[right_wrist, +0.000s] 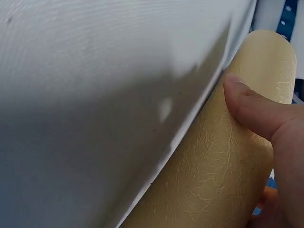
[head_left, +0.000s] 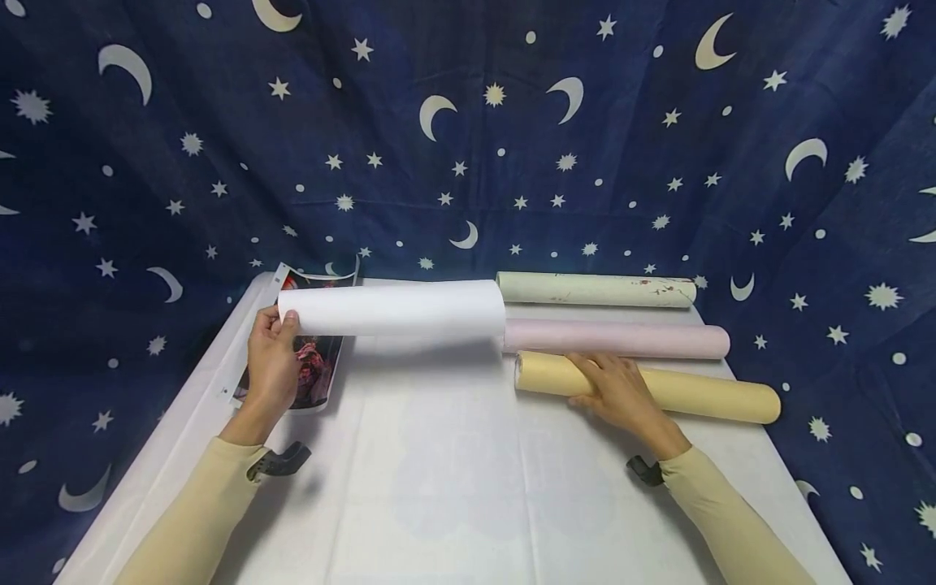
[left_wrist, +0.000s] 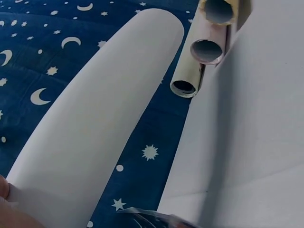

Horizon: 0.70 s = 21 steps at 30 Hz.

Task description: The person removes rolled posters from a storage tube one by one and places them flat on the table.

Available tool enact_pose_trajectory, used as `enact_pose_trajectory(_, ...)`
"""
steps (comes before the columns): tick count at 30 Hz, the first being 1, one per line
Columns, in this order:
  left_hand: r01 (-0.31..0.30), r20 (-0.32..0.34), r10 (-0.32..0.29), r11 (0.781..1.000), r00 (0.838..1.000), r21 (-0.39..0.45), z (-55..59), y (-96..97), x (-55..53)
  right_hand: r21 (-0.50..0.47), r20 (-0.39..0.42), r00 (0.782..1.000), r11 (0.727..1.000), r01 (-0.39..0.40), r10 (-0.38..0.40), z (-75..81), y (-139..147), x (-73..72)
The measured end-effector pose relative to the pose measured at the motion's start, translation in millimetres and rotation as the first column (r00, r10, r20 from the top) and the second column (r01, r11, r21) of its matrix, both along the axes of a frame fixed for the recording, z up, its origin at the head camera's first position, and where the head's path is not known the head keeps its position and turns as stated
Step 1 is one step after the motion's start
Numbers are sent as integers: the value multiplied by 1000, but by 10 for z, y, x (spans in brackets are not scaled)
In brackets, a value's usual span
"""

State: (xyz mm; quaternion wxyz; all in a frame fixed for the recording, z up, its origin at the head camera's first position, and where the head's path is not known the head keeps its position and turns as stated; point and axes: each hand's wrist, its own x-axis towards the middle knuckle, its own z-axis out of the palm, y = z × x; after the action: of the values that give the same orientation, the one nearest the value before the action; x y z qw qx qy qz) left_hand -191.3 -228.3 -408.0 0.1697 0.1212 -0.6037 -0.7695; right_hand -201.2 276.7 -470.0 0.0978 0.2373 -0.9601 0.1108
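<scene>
My left hand pinches the left end of a white paper roll, thumb in front. The roll is held above the table, and its shadow falls below. In the left wrist view the white roll stretches away from the fingertips at the lower left corner. My right hand grips a yellow textured roll lying at the right. In the right wrist view the thumb lies across the yellow roll, with fingers on its other side.
A pale pink roll and a pale green roll with a flower print lie behind the yellow one. Under the left hand lies a dark printed sheet. A star-and-moon cloth surrounds the white-covered table at back and sides.
</scene>
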Motion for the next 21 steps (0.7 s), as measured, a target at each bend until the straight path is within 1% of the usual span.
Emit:
enact_pose_trajectory(5,-21,16,21,1000,1000,21,28,-24,-4,27,2,1000,999,-26,26,-64,-35,-61)
enact_pose_trajectory(9,-24,0,24,999,1000,26,43,-33,-4,58,-32,999,998,-25,27,-70,-71,-126)
enact_pose_trajectory(15,-37,-25,39,997,999,67,70,-46,-2,98,-104,994,995,-10,20,-56,-120,-229)
enact_pose_trajectory(21,-40,-24,42,995,999,90,65,-50,-13,113,-116,993,993,-13,26,-58,-137,-368)
